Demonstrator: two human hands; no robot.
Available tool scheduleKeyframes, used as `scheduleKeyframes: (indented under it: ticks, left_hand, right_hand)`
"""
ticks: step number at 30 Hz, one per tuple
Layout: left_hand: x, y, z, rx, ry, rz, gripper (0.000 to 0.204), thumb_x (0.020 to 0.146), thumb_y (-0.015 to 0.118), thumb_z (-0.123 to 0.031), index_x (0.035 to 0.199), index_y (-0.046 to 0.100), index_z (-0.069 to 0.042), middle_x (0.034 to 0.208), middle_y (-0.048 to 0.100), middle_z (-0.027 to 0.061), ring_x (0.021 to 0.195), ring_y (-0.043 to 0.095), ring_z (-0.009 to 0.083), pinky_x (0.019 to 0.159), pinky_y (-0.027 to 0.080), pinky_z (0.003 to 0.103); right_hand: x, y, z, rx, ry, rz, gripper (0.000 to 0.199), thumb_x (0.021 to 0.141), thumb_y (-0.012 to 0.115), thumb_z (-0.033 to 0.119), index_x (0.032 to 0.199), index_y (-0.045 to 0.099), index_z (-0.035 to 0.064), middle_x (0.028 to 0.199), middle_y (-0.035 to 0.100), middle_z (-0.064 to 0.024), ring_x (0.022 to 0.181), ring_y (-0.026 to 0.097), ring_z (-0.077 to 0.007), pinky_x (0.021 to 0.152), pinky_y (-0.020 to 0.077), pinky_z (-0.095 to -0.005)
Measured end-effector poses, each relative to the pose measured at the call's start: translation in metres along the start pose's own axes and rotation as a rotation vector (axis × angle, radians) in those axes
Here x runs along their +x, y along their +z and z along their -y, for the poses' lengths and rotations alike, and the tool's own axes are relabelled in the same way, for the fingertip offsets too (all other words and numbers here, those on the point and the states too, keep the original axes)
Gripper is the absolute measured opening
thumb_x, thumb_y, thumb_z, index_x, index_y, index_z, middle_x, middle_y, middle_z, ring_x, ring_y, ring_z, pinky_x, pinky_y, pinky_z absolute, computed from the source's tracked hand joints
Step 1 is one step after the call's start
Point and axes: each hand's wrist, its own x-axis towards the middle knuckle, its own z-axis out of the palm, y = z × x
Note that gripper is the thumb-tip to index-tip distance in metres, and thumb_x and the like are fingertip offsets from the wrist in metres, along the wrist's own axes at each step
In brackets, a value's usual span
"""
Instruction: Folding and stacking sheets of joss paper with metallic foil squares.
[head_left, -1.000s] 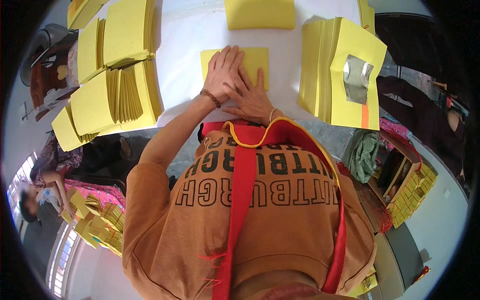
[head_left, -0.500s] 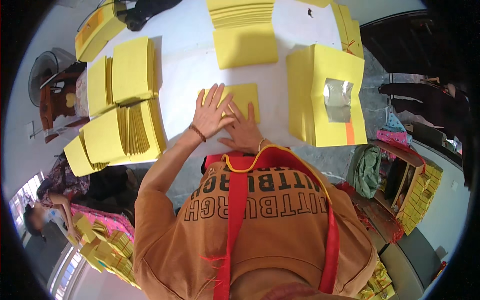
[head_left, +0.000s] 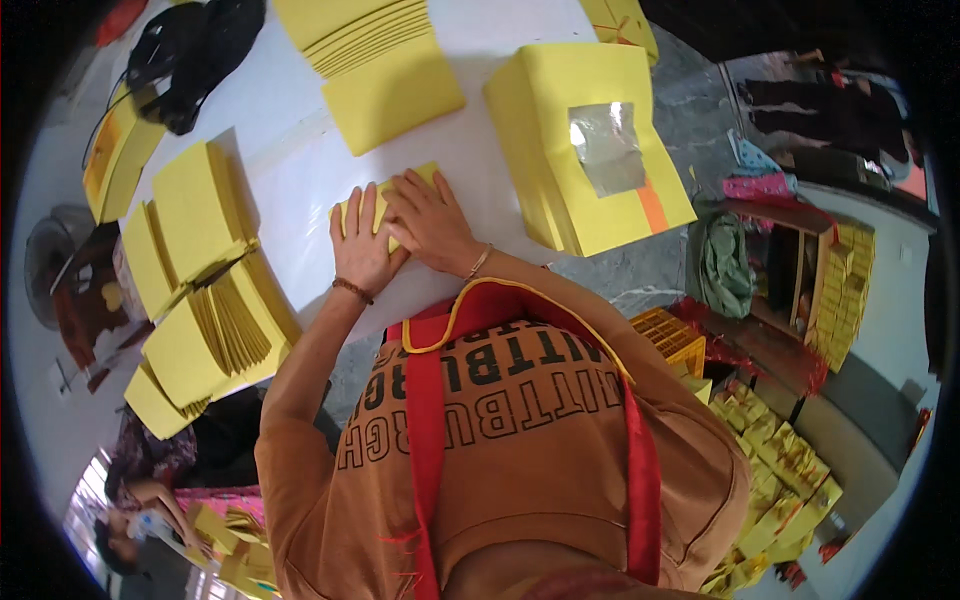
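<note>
Well left of an orange plastic crate (head_left: 668, 338), our open hands (head_left: 364, 248) (head_left: 438, 232) cover yellow rectangular paper (head_left: 427, 172) slanting lengthwise away rightward.

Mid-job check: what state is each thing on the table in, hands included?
Yellow paper: flat, partly covered.
Left hand: palm down on the paper, spread.
Right hand: palm down beside it, slightly curled.
Right stack: piled, its top bent.
Silver patch: creased, lying on that stack.
Far sheets: overlapping in steps.
Left sheets: fanned open.
Black bundle: crumpled.
</note>
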Motion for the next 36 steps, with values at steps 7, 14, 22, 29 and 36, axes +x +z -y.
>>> scheduleKeyframes:
  ticks: [7,14,22,29,36]
  left_hand:
    - [-0.004,0.005,0.000,-0.162,-0.015,-0.165,0.073,0.065,0.072,-0.027,0.127,0.040,-0.005,0.135,0.035,0.0169,0.126,0.029,0.0333,0.102,0.018,0.049]
    - [-0.013,-0.027,-0.019,-0.139,0.078,0.048,0.076,0.066,0.069,-0.019,0.132,0.035,-0.003,0.129,0.038,0.0208,0.118,0.037,0.0338,0.097,0.028,0.046]
    - [-0.013,-0.018,-0.042,0.178,0.060,0.010,0.069,0.069,0.056,-0.009,0.134,0.033,-0.003,0.126,0.040,0.0268,0.112,0.043,0.0382,0.089,0.037,0.048]
    - [-0.014,-0.004,-0.016,0.255,0.145,-0.197,0.055,0.068,0.058,-0.007,0.121,0.049,-0.002,0.113,0.055,0.0187,0.097,0.054,0.0290,0.077,0.045,0.037]
    - [0.053,-0.093,-0.023,0.233,0.062,-0.482,0.050,0.070,0.054,-0.006,0.120,0.051,-0.002,0.109,0.059,0.0118,0.092,0.056,0.0225,0.073,0.043,0.033]
  right_hand:
    - [-0.002,0.014,-0.006,-0.351,0.005,0.063,0.054,0.084,0.048,0.040,0.130,0.041,0.0129,0.137,0.034,-0.0143,0.129,0.026,-0.0347,0.103,0.0117,-0.0602]
    - [-0.003,0.015,-0.009,-0.407,0.033,0.146,0.052,0.087,0.042,0.037,0.133,0.038,0.0130,0.140,0.030,-0.0157,0.132,0.020,-0.0362,0.104,0.0076,-0.0599]
    - [-0.002,0.010,-0.023,-0.127,0.041,0.127,0.052,0.086,0.043,0.027,0.133,0.036,0.0065,0.141,0.029,-0.0152,0.133,0.022,-0.0310,0.107,0.0091,-0.0519]
    - [-0.001,-0.006,-0.041,0.645,0.308,-0.210,0.051,0.089,0.048,0.016,0.135,0.031,0.0026,0.139,0.031,-0.0104,0.126,0.031,-0.0204,0.105,0.0227,-0.0327]
    - [-0.002,-0.012,-0.062,0.841,0.475,-0.391,0.046,0.096,0.035,0.025,0.133,0.033,-0.0016,0.133,0.037,-0.0166,0.124,0.034,-0.0256,0.104,0.0250,-0.0325]
